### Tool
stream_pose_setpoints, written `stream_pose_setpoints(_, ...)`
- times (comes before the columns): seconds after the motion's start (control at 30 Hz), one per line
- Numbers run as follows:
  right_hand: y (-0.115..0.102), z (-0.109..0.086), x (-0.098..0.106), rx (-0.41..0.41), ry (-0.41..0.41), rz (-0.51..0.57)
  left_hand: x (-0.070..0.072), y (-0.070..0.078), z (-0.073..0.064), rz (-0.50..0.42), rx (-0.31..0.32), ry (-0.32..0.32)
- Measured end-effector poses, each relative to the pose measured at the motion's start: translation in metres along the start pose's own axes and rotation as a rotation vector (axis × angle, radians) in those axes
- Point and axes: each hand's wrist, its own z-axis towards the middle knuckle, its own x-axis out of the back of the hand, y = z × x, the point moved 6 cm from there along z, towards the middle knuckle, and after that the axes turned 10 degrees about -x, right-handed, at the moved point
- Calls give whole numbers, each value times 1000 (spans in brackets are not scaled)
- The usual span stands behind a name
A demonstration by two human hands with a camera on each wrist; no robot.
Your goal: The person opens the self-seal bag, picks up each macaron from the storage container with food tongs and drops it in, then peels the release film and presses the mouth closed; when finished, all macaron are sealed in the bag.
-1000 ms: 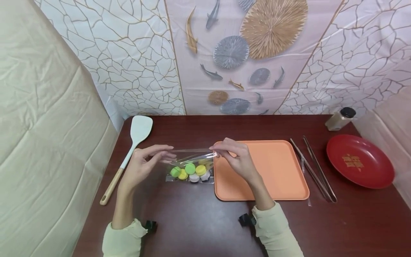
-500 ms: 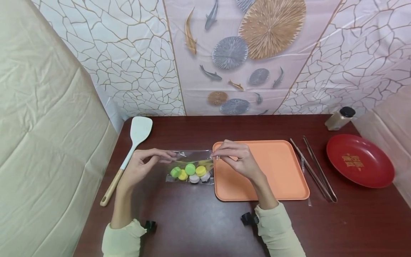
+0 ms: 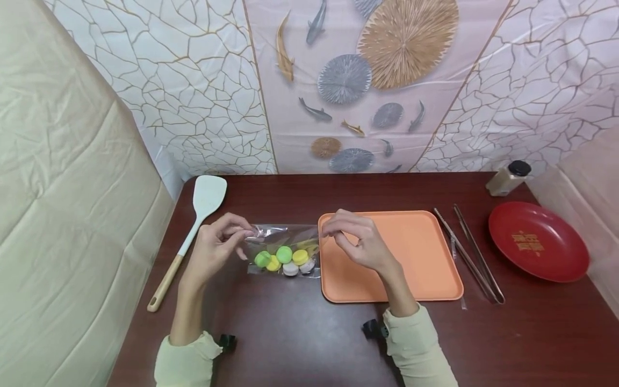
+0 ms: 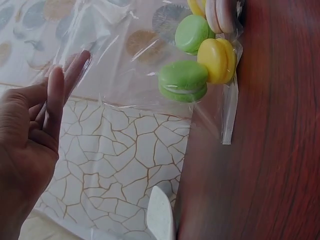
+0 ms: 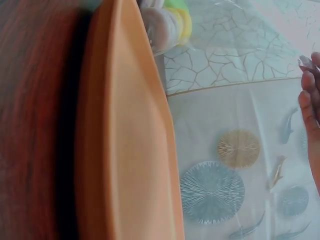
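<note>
A clear plastic bag of macarons lies across the middle of the table. Green, yellow and pale lilac macarons gather along its near edge. My left hand pinches the bag's upper left corner between thumb and fingers; in the left wrist view the film runs from these fingertips toward a green macaron. At the upper right corner, my right hand arches over the tray's edge, thumb and fingers bent. A scrap of clear film shows at its fingertips in the right wrist view.
An orange tray lies right of the bag, under the right hand. Farther right are metal tongs, a red oval plate and a black-lidded jar. A white spatula with a wooden handle lies at the left.
The bag's mouth, stretched between both hands one second ago, has slackened and lies lower. My left hand has shifted slightly left, its fingers more bent around the corner. The right hand stays near its corner.
</note>
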Motion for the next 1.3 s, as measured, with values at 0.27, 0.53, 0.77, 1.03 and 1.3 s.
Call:
stream_pose_setpoints(0.27, -27, 32, -24, -189, -209, -322, -2, 2, 0, -46, -62, -44)
stream_pose_setpoints(0.53, -57, 75, -79, -135, -461, -699, -1, 5, 0, 0, -98, -53)
stream_pose_setpoints(0.77, -61, 85, -100, -119, -505, -725, 3, 7, 0, 101, -146, -24)
stream_pose_setpoints(1.03, -54, 76, -80, -92, -448, -713, -3, 6, 2, 6, -139, -68)
stream_pose_setpoints(1.3, -45, 60, -47, -95, -411, -688, 0, 6, 0, 7, -134, -74)
